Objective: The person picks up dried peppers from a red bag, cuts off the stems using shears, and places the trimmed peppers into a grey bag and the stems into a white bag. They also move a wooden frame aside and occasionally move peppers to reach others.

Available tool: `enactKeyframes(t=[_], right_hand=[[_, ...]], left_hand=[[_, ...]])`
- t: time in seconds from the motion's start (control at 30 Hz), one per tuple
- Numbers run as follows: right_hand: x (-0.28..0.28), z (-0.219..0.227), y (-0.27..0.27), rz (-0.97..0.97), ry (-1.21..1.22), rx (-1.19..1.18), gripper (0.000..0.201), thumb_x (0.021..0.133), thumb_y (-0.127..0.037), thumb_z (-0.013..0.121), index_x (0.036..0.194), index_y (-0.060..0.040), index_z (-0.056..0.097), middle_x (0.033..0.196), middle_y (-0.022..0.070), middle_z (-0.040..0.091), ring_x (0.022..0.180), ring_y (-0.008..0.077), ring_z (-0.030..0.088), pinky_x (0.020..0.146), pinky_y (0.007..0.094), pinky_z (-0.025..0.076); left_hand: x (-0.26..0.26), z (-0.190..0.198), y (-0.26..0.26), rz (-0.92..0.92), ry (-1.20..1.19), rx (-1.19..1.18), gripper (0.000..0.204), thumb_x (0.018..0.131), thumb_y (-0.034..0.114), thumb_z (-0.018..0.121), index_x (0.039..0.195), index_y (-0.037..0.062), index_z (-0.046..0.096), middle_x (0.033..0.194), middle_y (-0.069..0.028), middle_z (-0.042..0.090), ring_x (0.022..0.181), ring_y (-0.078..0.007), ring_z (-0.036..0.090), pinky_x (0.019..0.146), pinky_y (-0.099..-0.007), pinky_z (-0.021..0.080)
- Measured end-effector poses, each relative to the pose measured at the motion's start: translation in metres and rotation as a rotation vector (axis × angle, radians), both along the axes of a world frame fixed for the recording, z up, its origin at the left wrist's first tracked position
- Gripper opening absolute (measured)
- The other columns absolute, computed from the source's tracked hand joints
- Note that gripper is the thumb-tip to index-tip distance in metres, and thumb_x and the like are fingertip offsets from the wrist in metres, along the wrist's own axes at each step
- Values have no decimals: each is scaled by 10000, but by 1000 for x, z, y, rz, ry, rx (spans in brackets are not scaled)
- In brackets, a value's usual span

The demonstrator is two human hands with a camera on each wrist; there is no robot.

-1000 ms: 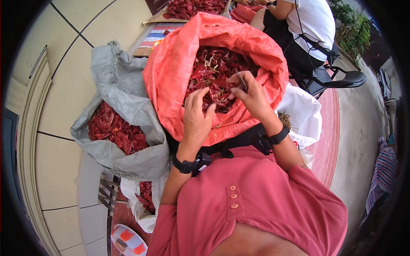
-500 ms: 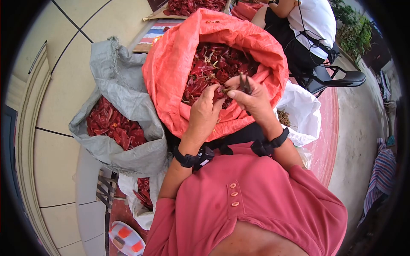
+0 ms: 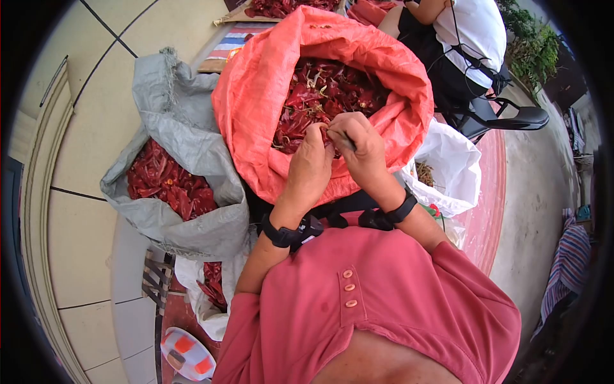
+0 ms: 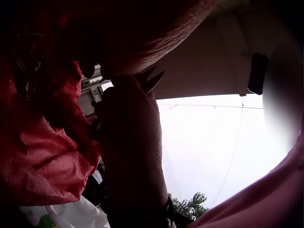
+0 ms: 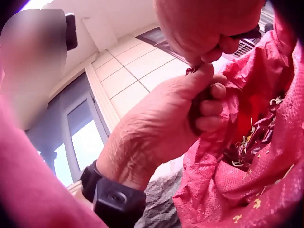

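Observation:
Over the near side of an open red sack (image 3: 246,121) full of dried red chilies (image 3: 320,89), both hands meet. The left hand (image 3: 310,168) has its fingers curled and pinches a dark red chili (image 5: 191,70), mostly hidden by the fingers. Against its thumb tip lies the right hand (image 3: 361,150), curled round small dark scissors (image 3: 349,142). Two pointed blades (image 4: 153,81) stick out past that hand in the left wrist view. What the right fingertips touch is hidden.
Left of the red sack stands a grey sack (image 3: 185,141) with chilies; below it is a white bag (image 3: 208,313). A white bag (image 3: 457,169) holding stems is on the right. Beyond sit a person in a white shirt (image 3: 473,35) and a black chair armrest (image 3: 521,119).
The hands have come together above the sack's near edge. My right hand has moved left and turned, so its scissors show less from above. The left hand's fingers have closed in from a looser spread.

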State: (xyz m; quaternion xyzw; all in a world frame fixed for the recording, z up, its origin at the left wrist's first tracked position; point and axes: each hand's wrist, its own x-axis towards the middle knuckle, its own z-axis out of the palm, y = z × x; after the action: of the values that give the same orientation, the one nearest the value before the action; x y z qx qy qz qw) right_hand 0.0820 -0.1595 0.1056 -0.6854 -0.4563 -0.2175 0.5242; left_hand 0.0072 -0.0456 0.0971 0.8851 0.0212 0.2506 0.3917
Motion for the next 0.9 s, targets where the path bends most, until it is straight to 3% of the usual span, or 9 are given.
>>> enactKeyframes(t=[0.07,0.1,0.3,0.33,0.37,0.53,0.73,0.9], right_hand=[[-3,5,-3,-33,-12,-67,103,859,-20,653,905,-30,562,860,84,566,689,204,570,606,299,465],[-4,6,-3,-49,-21,-98,109,861,-19,650,907,-31,552,846,93,563,683,206,567,607,302,466],[-14,13,-11,245,894,125,129,935,-126,602,921,-19,532,713,13,520,597,109,486,528,236,392],[-14,14,-11,301,972,168,135,961,-160,575,914,-38,540,708,-25,501,546,53,416,480,213,330],[-12,12,-11,353,1060,188,126,958,-159,580,910,-49,542,697,-29,494,528,49,401,468,214,319],[-2,-8,-11,570,1457,324,97,947,-153,595,889,-87,553,647,-59,456,461,27,340,420,210,273],[5,-16,-10,682,1698,355,84,969,-138,562,919,-72,580,649,-68,473,448,9,345,414,189,283],[17,-37,-14,1000,1901,456,137,995,-152,519,969,-44,597,694,-51,525,440,5,362,404,182,305]], left_hand=[[-3,10,-4,31,195,-45,388,942,157,553,1239,-42,399,928,-274,620,897,-421,631,731,-458,486],[-2,7,-3,-1,166,-80,364,948,173,550,1206,-48,418,869,-258,617,839,-404,635,698,-453,485],[-8,6,-2,-124,133,-198,303,975,224,530,1063,-61,478,650,-172,569,590,-290,600,558,-384,464],[-6,7,0,-140,144,-202,298,976,225,531,1061,-55,479,639,-165,560,577,-268,591,549,-372,459],[-5,8,2,-154,155,-206,293,977,227,532,1060,-49,479,628,-157,551,564,-247,582,539,-360,454],[-5,-10,10,-172,146,-215,266,972,224,549,1078,-13,495,648,-141,554,556,-201,556,525,-343,438],[-15,-2,12,-202,211,-332,265,972,218,558,1094,-11,504,661,-99,528,570,-145,500,529,-305,427],[-16,-11,16,-249,188,-391,296,978,201,553,1170,-19,504,720,-34,517,610,-90,460,536,-267,411]])
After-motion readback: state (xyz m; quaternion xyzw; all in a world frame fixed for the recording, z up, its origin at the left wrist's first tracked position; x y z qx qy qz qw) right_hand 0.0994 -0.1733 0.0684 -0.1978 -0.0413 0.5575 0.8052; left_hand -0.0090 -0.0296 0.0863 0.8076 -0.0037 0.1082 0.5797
